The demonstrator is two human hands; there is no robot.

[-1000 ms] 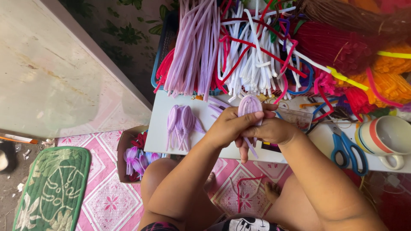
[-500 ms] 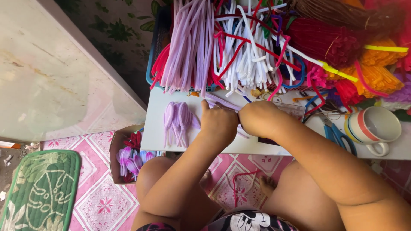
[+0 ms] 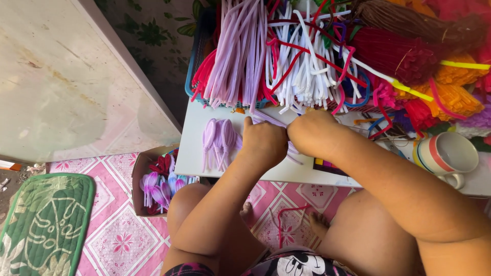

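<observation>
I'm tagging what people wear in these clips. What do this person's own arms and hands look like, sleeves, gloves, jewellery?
Both arms are bare from the lower frame edge to the fingers: no sleeves show. The left hand and right hand wear no gloves, and no watch, bracelet or ring is visible from this side. At the bottom edge a dark garment with a cartoon print shows.

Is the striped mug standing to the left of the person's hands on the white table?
No, the striped mug stands on the white table to the right of both the left hand and the right hand.
</observation>
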